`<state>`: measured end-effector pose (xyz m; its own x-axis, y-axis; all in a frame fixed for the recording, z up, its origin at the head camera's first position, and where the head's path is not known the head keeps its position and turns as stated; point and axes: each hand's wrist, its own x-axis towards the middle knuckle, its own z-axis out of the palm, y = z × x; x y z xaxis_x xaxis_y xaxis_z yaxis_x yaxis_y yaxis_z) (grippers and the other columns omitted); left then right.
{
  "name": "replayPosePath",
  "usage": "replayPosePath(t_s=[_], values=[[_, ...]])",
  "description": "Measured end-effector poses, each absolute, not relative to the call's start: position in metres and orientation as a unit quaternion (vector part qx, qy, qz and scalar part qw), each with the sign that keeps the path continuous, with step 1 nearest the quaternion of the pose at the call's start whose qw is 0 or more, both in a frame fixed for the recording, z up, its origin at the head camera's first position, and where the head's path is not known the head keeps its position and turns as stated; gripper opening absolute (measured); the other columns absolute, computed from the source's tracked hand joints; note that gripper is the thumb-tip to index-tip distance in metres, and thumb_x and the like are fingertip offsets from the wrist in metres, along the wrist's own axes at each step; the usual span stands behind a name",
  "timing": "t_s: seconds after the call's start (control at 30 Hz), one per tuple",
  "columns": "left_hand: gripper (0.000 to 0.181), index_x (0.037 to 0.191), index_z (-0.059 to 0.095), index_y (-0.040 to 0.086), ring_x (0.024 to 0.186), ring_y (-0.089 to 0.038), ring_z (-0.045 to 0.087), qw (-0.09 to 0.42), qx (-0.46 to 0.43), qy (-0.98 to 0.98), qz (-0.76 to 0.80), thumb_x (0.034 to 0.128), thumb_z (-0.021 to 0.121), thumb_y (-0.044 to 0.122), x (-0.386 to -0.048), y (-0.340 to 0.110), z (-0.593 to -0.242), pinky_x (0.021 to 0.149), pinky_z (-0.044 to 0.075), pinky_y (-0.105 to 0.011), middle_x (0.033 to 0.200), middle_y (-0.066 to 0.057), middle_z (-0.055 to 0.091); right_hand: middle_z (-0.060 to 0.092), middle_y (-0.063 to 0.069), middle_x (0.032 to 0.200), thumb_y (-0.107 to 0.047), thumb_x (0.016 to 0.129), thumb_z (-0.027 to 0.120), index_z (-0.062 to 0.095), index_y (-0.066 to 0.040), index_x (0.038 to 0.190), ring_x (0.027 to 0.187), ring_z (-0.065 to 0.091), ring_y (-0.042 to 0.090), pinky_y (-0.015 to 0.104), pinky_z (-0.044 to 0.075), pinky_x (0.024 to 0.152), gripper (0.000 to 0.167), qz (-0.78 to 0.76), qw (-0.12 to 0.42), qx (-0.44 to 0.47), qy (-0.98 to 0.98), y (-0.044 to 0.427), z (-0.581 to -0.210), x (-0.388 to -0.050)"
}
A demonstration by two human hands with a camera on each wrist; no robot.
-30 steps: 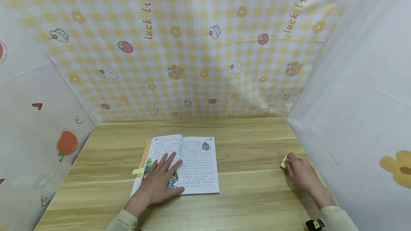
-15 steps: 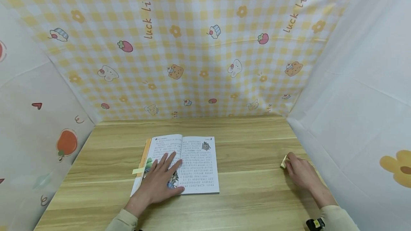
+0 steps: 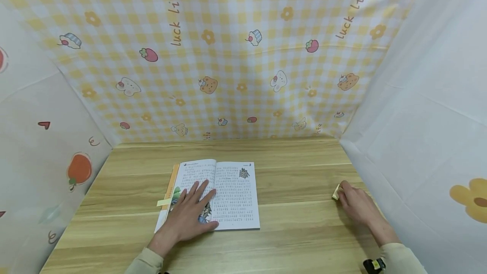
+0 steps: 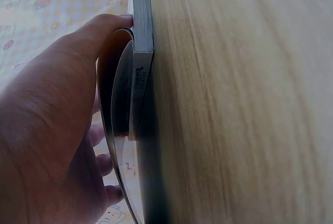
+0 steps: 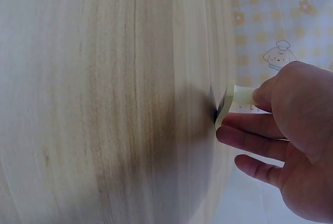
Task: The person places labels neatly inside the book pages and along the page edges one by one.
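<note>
An open book (image 3: 236, 198) lies on the wooden table, text on both pages and a coloured picture low on the left one. Spread fingers of the left hand (image 3: 186, 219) rest on its left page, thumb near the lower centre fold. A pale yellow strip (image 3: 164, 202) sticks out from the book's left edge. Far to the right, the right hand (image 3: 357, 206) pinches a small pale yellow pad (image 3: 336, 192) at the table surface. In the right wrist view, thumb and fingers hold a raised pale piece (image 5: 243, 95) of it. The left wrist view shows the book's thick page edge (image 4: 143, 16).
The wooden table (image 3: 296, 181) spans between the book and the right hand. A yellow checked cloth (image 3: 228, 62) hangs behind it, with white cloth walls (image 3: 430, 138) at both sides. A dark band with a yellow mark (image 3: 374, 265) is at the right wrist.
</note>
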<state>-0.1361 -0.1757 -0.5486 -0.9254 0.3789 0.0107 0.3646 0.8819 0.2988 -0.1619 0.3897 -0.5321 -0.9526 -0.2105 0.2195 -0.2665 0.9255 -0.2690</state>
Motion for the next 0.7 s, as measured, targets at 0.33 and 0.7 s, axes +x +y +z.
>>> replayPosePath(t_s=[0.33, 0.7], values=[[0.099, 0.174, 0.047, 0.024, 0.176, -0.045, 0.023, 0.028, 0.191, 0.97, 0.149, 0.0945, 0.077, 0.074, -0.1365, -0.176, -0.5487, 0.138, 0.027, -0.076, 0.19, -0.012, 0.024, 0.044, -0.006, 0.065, -0.005, 0.111, 0.063, 0.055, -0.014, 0.097, 0.058, 0.04, 0.011, 0.028, 0.032, 0.052, 0.018, 0.155, 0.071, 0.119, -0.978, 0.3907, -0.5293, -0.1614], [0.099, 0.174, 0.047, 0.024, 0.176, -0.045, 0.023, 0.026, 0.192, 0.969, 0.151, 0.0946, 0.077, 0.074, -0.1366, -0.1761, -0.5492, 0.139, 0.026, -0.076, 0.19, -0.012, 0.024, 0.043, -0.007, 0.065, -0.005, 0.111, 0.064, 0.057, -0.013, 0.099, 0.056, 0.038, 0.008, 0.026, 0.032, 0.051, 0.016, 0.157, 0.065, 0.127, -0.977, 0.3921, -0.528, -0.162]])
